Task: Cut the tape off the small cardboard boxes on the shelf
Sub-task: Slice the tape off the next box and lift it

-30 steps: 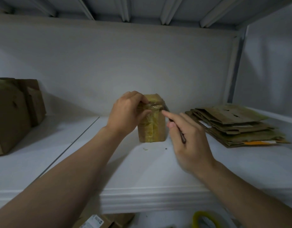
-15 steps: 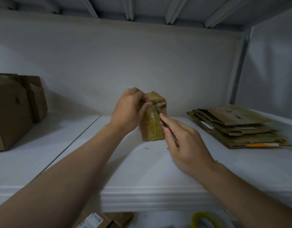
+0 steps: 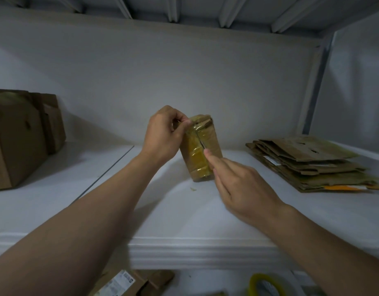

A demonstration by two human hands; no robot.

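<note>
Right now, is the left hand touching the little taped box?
Touching: the head view shows the left hand pinching the small taped box at its top.

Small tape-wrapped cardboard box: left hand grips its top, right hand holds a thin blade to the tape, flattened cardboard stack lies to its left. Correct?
No: the head view shows the stack of flattened brown cardboard right of the small tape-wrapped cardboard box. Otherwise right: left hand grips its top, right hand holds the thin blade to the tape.
</note>
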